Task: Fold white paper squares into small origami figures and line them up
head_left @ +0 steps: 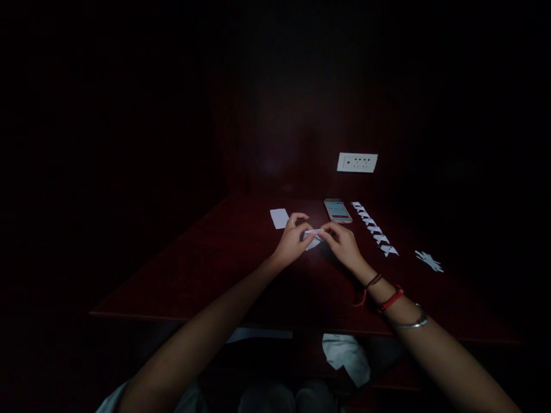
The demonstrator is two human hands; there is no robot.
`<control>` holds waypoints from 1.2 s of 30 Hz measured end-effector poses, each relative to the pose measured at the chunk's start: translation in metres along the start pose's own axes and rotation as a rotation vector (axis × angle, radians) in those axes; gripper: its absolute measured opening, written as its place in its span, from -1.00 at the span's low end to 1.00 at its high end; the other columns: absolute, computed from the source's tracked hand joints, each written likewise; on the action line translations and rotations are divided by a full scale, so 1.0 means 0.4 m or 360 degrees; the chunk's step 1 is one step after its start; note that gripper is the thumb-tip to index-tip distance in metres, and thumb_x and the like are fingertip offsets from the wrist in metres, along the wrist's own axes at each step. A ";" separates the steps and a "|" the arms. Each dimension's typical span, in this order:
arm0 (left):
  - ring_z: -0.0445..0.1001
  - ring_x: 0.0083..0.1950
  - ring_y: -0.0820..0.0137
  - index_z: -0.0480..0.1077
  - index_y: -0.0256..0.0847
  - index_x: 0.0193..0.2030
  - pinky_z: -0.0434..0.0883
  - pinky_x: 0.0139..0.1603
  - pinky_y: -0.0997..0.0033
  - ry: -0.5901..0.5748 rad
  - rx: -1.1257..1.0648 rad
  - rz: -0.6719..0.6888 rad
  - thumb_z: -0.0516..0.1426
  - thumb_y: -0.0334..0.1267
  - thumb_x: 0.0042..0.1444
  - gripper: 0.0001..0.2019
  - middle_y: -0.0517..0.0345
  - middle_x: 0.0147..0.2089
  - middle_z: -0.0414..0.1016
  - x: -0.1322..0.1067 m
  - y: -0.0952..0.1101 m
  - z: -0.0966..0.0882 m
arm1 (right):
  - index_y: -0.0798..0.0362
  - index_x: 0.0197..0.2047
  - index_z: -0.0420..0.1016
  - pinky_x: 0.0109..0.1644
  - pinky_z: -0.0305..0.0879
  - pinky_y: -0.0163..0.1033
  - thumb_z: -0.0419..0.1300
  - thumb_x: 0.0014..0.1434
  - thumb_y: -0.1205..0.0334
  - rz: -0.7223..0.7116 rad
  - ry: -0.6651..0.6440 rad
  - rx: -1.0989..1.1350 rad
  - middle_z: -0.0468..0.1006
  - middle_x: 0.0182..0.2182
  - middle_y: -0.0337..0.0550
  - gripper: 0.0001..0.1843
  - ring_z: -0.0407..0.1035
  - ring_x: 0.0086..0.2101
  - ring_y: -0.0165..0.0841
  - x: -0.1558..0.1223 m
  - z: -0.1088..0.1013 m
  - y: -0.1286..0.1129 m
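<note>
A small folded piece of white paper (313, 240) is held just over the dark red table, between my two hands. My left hand (293, 241) pinches its left end between thumb and finger, with the index finger raised and curved. At the other end, the thumb and fingers of my right hand (342, 242) close on the paper's right edge. Just beyond my left hand lies a flat white sheet of paper (279, 218). To the right of my right hand runs a row of several folded white paper pieces (373, 228).
A phone (338, 211) with its screen lit lies beyond my hands on the table (181, 275). Thin white paper strips (429, 261) are heaped at the right. A socket panel (357, 162) is on the back wall. Whitish crumpled material (346, 355) shows below the table's front edge.
</note>
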State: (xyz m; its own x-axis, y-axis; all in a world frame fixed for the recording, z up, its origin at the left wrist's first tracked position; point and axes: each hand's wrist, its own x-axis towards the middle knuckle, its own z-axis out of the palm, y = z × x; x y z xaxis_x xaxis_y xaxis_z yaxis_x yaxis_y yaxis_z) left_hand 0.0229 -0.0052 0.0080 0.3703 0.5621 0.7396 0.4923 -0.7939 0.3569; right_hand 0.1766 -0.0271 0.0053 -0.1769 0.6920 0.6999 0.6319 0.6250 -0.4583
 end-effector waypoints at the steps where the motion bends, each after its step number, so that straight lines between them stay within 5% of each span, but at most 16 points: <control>1: 0.12 -0.01 0.37 0.29 -0.27 -0.43 0.13 -0.01 0.36 0.0008 0.0010 0.0005 0.01 -0.31 -0.01 -0.91 0.07 -0.09 0.10 0.000 0.001 0.000 | 0.08 -0.37 0.32 -0.36 0.11 -0.36 -0.01 0.03 0.18 0.0000 -0.0012 -0.0006 0.38 -0.47 -0.21 -0.83 0.23 -0.43 -0.42 -0.001 0.002 0.002; 11: 0.10 0.01 0.34 0.32 -0.24 -0.40 0.16 -0.05 0.31 0.0033 0.0106 0.0040 -0.01 -0.33 0.02 -0.89 0.07 -0.04 0.08 0.004 0.010 -0.019 | 0.08 -0.45 0.33 -0.35 0.08 -0.31 -0.01 0.03 0.24 -0.0070 -0.0073 -0.0278 0.38 -0.50 -0.16 -0.86 0.22 -0.42 -0.36 0.001 0.003 0.012; 22: 0.06 0.04 0.34 0.24 -0.22 -0.25 0.09 0.02 0.28 0.0046 0.0152 0.0065 0.07 -0.27 -0.05 -0.81 0.06 -0.02 0.05 0.006 0.006 -0.020 | 0.09 -0.36 0.31 -0.35 0.11 -0.33 -0.02 0.05 0.22 -0.0029 -0.0074 -0.0165 0.38 -0.46 -0.17 -0.84 0.22 -0.42 -0.38 -0.002 -0.002 0.017; 27: 0.09 0.01 0.31 0.29 -0.23 -0.39 0.12 -0.02 0.26 -0.0046 0.0172 0.0076 0.03 -0.31 -0.01 -0.93 0.08 -0.04 0.07 0.011 0.000 -0.016 | 0.07 -0.34 0.33 -0.28 0.11 -0.31 -0.02 0.05 0.22 -0.0068 -0.0138 -0.0132 0.38 -0.42 -0.17 -0.84 0.23 -0.36 -0.38 -0.002 -0.005 0.013; 36: 0.16 -0.10 0.34 0.31 -0.26 -0.46 0.17 -0.08 0.28 -0.0142 0.0254 0.0106 -0.02 -0.29 0.03 -0.86 0.08 -0.15 0.17 0.012 -0.001 -0.003 | 0.08 -0.39 0.30 -0.26 0.08 -0.25 -0.06 0.07 0.26 -0.0057 -0.0065 -0.0342 0.37 -0.43 -0.11 -0.84 0.22 -0.35 -0.33 -0.002 0.001 0.016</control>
State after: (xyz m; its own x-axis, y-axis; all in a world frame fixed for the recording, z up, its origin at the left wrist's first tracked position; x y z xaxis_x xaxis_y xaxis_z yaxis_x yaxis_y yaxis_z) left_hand 0.0233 -0.0024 0.0121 0.4711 0.5332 0.7027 0.5803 -0.7873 0.2084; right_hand 0.1802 -0.0235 0.0018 -0.2299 0.6877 0.6886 0.7701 0.5612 -0.3033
